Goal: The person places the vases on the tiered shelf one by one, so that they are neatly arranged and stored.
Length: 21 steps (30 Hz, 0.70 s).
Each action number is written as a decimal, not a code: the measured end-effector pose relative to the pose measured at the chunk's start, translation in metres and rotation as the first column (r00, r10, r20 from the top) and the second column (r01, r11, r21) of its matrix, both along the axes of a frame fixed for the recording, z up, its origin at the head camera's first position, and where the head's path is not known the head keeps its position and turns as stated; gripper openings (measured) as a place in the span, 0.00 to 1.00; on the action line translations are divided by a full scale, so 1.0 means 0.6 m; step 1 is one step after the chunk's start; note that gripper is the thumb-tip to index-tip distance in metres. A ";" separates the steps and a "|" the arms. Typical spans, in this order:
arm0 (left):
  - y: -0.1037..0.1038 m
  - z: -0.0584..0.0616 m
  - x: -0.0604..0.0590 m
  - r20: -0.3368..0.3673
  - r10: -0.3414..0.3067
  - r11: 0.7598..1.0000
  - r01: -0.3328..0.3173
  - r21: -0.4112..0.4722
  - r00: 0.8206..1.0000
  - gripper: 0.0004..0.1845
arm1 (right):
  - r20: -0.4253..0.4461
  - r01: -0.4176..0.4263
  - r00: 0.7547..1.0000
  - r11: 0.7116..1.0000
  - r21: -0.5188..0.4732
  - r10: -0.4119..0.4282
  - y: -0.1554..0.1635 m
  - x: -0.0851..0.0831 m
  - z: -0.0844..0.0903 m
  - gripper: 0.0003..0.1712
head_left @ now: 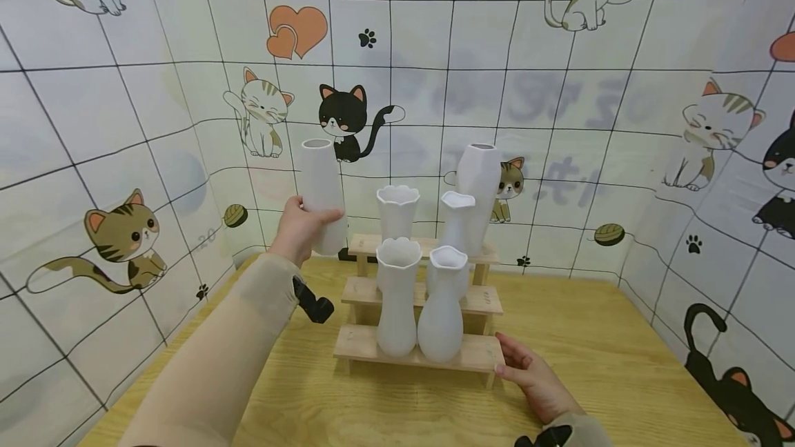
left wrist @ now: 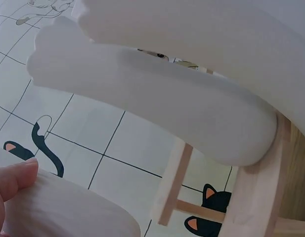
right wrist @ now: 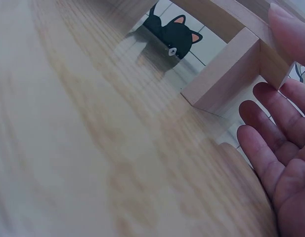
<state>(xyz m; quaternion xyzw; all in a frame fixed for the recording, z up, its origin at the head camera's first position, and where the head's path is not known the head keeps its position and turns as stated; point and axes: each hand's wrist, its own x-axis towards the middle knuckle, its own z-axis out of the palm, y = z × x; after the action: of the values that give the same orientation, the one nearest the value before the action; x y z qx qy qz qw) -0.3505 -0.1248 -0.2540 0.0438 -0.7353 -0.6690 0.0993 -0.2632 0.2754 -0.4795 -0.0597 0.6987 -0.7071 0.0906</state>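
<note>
Left hand (head_left: 302, 226) gripped a plain white vase (head_left: 323, 185), fingers curled round its lower half, holding it upright in the air at about 10 o'clock from the wooden step rack (head_left: 478, 354), just beside the rack's top-left corner and clear of the table (head_left: 621, 364). In the left wrist view a fingertip (left wrist: 14, 180) pressed against the vase wall (left wrist: 68, 210); the rest of the grip was out of frame. Right hand (head_left: 537, 378) lay on the table at about 4 o'clock from the rack, fingers relaxed and nearly straight, tips touching the bottom step's right end; it held nothing. The right wrist view showed those fingers (right wrist: 271, 148) open beside the rack's leg (right wrist: 226, 74). Five other white vases stood on the rack: two on the bottom step, and three behind on the upper steps, exact steps partly hidden.
</note>
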 end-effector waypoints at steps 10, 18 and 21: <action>0.034 0.030 -0.006 0.009 -0.025 1.000 0.025 0.014 1.000 0.46 | -0.007 -0.002 1.000 1.000 0.006 0.002 0.002 0.001 0.000 0.41; 0.056 0.037 -0.008 0.028 -0.050 0.999 0.050 0.000 0.998 0.43 | -0.021 -0.014 1.000 1.000 0.003 0.014 0.006 0.000 -0.007 0.40; 0.063 0.037 -0.011 0.031 -0.053 0.999 0.053 -0.002 0.998 0.42 | -0.032 -0.021 0.999 1.000 0.005 0.021 0.008 -0.001 -0.009 0.40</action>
<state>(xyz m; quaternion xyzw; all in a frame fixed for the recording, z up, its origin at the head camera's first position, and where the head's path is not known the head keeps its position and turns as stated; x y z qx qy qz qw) -0.3568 -0.0871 -0.2316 0.0345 -0.7386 -0.6696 0.0703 -0.2636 0.2800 -0.4849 -0.0782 0.7011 -0.7034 0.0872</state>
